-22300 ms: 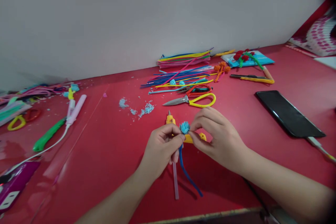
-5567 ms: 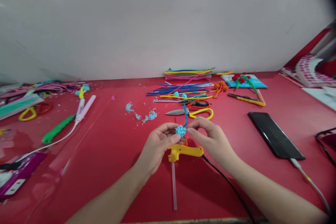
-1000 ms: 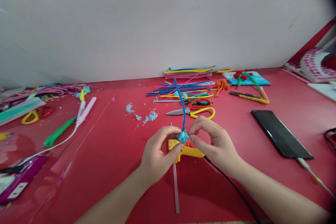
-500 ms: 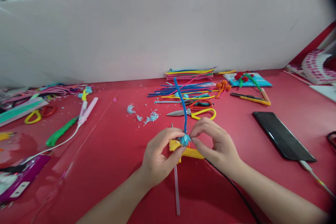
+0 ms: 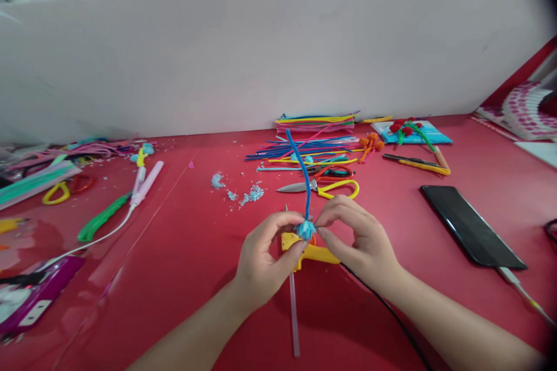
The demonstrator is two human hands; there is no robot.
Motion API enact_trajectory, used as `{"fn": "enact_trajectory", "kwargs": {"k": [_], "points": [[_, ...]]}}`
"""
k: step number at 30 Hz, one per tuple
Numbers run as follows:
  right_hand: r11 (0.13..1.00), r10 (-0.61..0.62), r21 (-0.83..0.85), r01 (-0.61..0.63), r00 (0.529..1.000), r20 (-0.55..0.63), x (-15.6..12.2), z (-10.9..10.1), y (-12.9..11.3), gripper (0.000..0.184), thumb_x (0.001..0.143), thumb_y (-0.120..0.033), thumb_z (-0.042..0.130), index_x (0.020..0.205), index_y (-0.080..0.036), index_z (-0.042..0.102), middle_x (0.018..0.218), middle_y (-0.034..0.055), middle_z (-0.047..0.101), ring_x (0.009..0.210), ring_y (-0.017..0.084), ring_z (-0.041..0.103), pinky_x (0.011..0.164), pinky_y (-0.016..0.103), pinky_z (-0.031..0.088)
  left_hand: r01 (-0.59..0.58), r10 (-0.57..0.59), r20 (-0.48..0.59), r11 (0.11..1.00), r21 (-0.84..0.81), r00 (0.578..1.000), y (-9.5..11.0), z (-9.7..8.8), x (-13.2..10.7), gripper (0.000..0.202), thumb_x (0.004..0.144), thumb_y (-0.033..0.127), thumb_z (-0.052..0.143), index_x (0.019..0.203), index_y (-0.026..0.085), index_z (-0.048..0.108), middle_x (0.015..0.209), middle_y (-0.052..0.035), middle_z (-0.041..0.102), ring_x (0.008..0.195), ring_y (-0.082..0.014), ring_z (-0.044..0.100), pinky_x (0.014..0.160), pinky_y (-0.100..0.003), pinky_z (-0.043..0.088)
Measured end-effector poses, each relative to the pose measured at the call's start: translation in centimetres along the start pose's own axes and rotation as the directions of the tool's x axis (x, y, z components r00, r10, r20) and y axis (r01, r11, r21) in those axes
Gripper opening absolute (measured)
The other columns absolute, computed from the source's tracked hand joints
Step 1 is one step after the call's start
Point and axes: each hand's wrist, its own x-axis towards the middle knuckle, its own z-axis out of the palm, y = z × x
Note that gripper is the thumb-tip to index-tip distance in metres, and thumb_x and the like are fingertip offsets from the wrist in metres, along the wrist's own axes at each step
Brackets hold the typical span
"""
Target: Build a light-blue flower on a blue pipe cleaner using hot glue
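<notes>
We hold light-blue flower head (image 5: 306, 229) over yellow glue gun (image 5: 322, 253), blue pipe-cleaner stem (image 5: 306, 179) pointing up. Left hand (image 5: 266, 255) pinches it; right hand (image 5: 362, 239) nearly closed at petals (image 5: 308, 233), grip unclear. Step seems petal adjusting; next move likely calls for light, steady pinch.

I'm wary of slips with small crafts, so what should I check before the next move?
1. Left hand holding the light blue flower: ok.
2. Right hand pinching a petal firmly: cannot tell; its fingertips are at the flower's edge.
3. Blue stem pointing up from the flower: ok, slightly bent.
4. Space beneath the hands free: not ok; the yellow glue gun lies there.
5. Glue gun cool: cannot tell.
</notes>
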Motion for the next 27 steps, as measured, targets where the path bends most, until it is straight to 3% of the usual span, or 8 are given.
{"fn": "enact_trajectory", "kwargs": {"k": [5,15,27], "points": [[1.0,-0.015,-0.003,0.015,1.0,-0.004,0.01,0.03,-0.12,0.011,0.083,-0.011,0.057,0.08,-0.022,0.059,0.077,0.0014,0.062,0.075,0.016,0.058,0.068,0.031,0.048,0.047,-0.049,-0.033,0.997,-0.064,0.998,0.09,0.1,-0.17,0.039,0.082,0.012,0.066,0.114,0.031,0.053,0.108,0.0006,0.069,0.103,-0.0139,0.065,0.093,-0.025,0.05],[0.999,-0.027,-0.029,0.027,1.0,-0.008,0.1,0.01,-0.18,0.012,0.083,-0.01,0.055,0.08,-0.022,0.058,0.076,0.0013,0.062,0.074,0.016,0.058,0.068,0.031,0.048,-0.072,0.071,0.017,0.993,0.095,0.997,0.16,-0.34,0.09,0.03,0.083,0.013,0.063,0.111,0.026,0.065,0.11,-0.0054,0.07,0.101,-0.0201,0.066,0.091,-0.031,0.052],[0.999,-0.032,-0.03,0.031,0.999,-0.006,0.07,-0.03,-0.02,0.012,0.082,-0.009,0.056,0.08,-0.021,0.058,0.077,0.0009,0.061,0.074,0.015,0.057,0.069,0.03,0.047,-0.099,0.095,0.056,0.992,0.074,0.994,0.34,-0.37,0.21,0.03,0.083,0.012,0.063,0.109,0.027,0.064,0.107,-0.0042,0.068,0.1,-0.019,0.064,0.09,-0.03,0.051]]}}
